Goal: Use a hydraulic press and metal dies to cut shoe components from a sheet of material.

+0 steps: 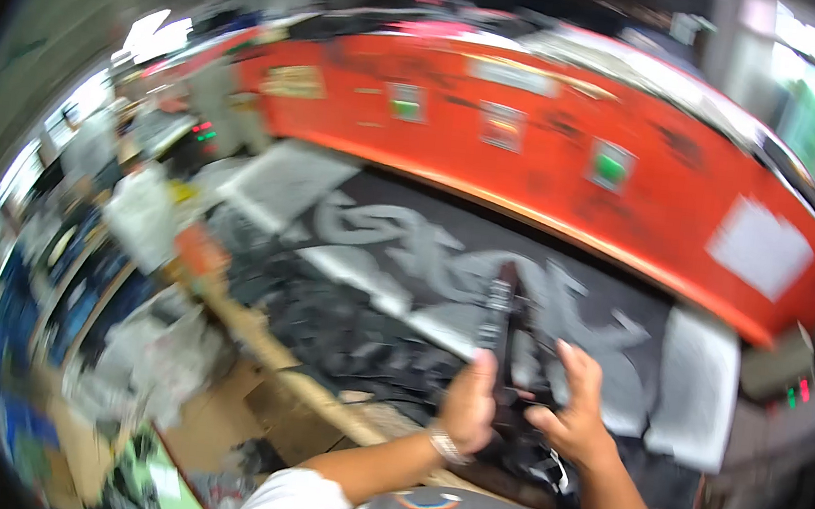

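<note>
In front of me, my left hand (469, 402) is closed on the lower part of a long dark strip with pale print (497, 314), which points away from me. My right hand (574, 405) is beside it, thumb and fingers spread apart, close to the dark material. Black pieces (351, 318) lie heaped to the left of my hands. Beyond them stretches a black surface with grey swirling marks (410, 230), with pale sheets (696, 389) at its ends. Motion blur hides the finer detail between my hands.
A long red-orange machine housing (553, 190) with green and red buttons runs across the far side. A wooden edge (313, 399) borders the worktop at the left. Past it are a clear plastic bag (158, 358), cardboard boxes (233, 405) and shelves of blue items (66, 288).
</note>
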`<control>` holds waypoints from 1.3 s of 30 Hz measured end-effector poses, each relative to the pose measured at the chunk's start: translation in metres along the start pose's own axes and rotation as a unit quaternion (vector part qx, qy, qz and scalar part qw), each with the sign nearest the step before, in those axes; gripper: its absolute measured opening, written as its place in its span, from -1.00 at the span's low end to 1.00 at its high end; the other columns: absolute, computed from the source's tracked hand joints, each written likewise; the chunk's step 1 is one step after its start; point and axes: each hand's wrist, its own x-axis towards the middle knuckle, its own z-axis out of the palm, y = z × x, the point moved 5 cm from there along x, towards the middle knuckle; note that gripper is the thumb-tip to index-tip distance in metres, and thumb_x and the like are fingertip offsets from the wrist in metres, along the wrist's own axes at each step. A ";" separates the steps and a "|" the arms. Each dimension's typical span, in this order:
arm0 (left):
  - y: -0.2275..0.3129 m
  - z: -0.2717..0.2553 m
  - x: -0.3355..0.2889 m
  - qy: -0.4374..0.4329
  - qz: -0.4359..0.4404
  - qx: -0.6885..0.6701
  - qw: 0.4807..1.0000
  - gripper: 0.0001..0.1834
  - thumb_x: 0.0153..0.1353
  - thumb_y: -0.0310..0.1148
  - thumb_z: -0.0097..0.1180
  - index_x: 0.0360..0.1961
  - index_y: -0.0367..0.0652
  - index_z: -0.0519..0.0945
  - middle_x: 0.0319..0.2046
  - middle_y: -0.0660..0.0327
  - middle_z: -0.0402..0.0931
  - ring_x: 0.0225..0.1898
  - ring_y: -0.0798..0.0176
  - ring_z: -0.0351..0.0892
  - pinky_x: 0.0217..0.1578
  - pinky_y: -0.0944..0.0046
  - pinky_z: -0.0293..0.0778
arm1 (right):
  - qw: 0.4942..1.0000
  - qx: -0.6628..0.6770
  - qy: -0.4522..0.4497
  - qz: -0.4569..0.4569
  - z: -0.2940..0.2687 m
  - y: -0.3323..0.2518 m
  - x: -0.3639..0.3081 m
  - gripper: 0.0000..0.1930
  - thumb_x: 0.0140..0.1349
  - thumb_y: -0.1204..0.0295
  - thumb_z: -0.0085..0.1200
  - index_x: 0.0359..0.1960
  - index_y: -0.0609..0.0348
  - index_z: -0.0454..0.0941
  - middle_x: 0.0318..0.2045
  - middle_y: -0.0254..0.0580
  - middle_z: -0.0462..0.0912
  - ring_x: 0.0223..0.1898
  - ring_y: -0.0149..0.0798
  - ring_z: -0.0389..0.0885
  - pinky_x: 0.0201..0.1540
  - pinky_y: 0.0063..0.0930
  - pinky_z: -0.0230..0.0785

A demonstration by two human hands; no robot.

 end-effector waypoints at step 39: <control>0.158 -0.158 0.004 0.190 -0.072 0.318 0.926 -0.56 0.37 0.07 -0.10 -0.49 -0.03 0.35 -0.79 0.42 0.09 -0.83 0.47 0.02 -0.79 0.40 0.02 | 0.956 -0.186 -0.121 0.190 -0.012 0.094 0.086 -0.63 0.13 0.01 0.13 -0.27 0.05 0.63 -0.17 -0.04 0.43 -0.15 0.01 0.56 -0.15 -0.12 0.45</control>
